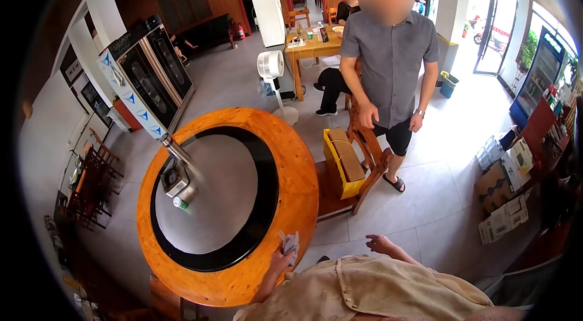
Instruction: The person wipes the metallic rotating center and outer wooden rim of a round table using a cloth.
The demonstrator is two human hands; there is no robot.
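Note:
My left hand [280, 259] is closed round a crumpled grey cloth [290, 248] at the near right edge of the round wooden table [296, 184]. The table has a black ring [267, 169] around a grey centre [212, 199]. On that centre stand a metal burner [176, 181] under a metal pipe [178, 152] and a small green-and-white can [180, 202]. My right hand [381, 243] hangs over the floor to the right of the table, fingers apart, holding nothing.
A person in a grey shirt [395, 60] stands ahead, beside a wooden chair [367, 139] bearing a yellow crate [342, 169] with cardboard. A white fan [271, 65] stands behind the table. Cardboard boxes [501, 199] lie at the right.

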